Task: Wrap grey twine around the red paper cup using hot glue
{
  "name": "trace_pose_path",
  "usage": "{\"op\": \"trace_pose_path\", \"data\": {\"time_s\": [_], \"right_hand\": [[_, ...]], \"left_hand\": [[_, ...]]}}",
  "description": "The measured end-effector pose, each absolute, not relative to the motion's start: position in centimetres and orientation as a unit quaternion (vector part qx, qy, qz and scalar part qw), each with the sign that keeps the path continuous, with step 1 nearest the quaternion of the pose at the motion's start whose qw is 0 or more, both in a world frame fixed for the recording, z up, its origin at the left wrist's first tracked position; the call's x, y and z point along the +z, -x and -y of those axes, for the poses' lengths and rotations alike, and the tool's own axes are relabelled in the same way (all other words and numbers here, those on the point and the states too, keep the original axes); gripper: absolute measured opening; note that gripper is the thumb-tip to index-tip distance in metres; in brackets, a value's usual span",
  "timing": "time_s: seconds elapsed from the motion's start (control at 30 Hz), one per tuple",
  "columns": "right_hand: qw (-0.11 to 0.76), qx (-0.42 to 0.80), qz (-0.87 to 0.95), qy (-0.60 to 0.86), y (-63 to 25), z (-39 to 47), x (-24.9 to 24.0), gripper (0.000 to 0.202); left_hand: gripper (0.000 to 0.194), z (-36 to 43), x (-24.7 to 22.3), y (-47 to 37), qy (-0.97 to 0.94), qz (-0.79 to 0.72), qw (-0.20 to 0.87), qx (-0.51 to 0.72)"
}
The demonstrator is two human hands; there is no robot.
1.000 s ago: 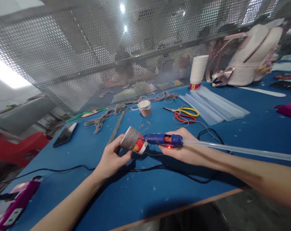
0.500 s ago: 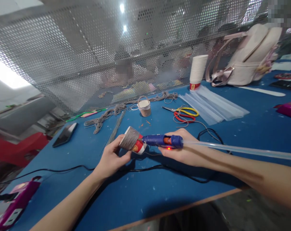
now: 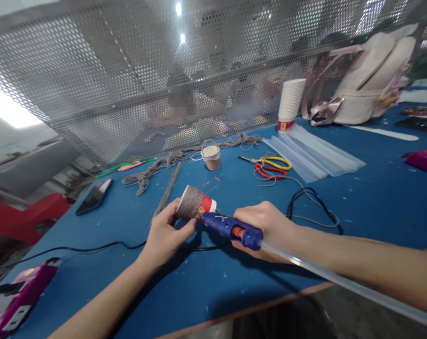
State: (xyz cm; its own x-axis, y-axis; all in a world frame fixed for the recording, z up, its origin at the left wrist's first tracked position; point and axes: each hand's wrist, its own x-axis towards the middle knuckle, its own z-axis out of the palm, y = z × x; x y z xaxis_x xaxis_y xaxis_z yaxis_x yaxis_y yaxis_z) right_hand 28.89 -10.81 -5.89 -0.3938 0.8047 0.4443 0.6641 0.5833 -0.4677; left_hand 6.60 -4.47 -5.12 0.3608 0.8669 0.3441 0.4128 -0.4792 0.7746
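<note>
My left hand [image 3: 169, 231] is closed around a paper cup [image 3: 194, 203], which lies tilted on its side in the grip. Grey cord is wound round most of the cup; its red and white end shows on the right. In my right hand [image 3: 265, 225] is a blue hot glue gun [image 3: 231, 228], its tip at the lower edge of the cord winding. Whether the tip touches the cup I cannot tell. A long clear glue stick [image 3: 326, 277] sticks out of the gun's back, toward the lower right.
Behind the cup stands a small cord-wrapped bucket [image 3: 212, 162]. Scissors [image 3: 266, 165], clear strips [image 3: 312, 153], stacked paper cups [image 3: 291, 101] and a backpack [image 3: 365, 87] are to the right. Grey cord [image 3: 171, 161], a phone [image 3: 94, 197] and a purple power strip [image 3: 26, 299] are to the left.
The glue gun's tip has moved down along the cup, and its back end has swung downward with my right hand. My left hand has stayed nearly in place, the cup turned slightly.
</note>
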Motion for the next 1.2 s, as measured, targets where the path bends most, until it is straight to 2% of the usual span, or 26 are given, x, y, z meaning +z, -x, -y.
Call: {"op": "trace_pose_path", "data": {"time_s": [0.2,0.53,1.2], "right_hand": [[0.288,0.104,0.848,0.433,-28.73,10.99,-5.93,0.015],[0.378,0.093,0.810,0.438,-29.36,10.33,-5.62,0.019],[0.335,0.081,0.832,0.435,-29.25,10.62,-5.95,0.014]], "left_hand": [[0.020,5.01,-4.57,-7.08,-0.762,-0.433,0.297,0.379],[0.015,4.70,-4.50,-6.87,-0.769,-0.415,0.290,0.391],[0.018,4.66,-4.68,-6.76,-0.771,-0.426,0.279,0.382]]}}
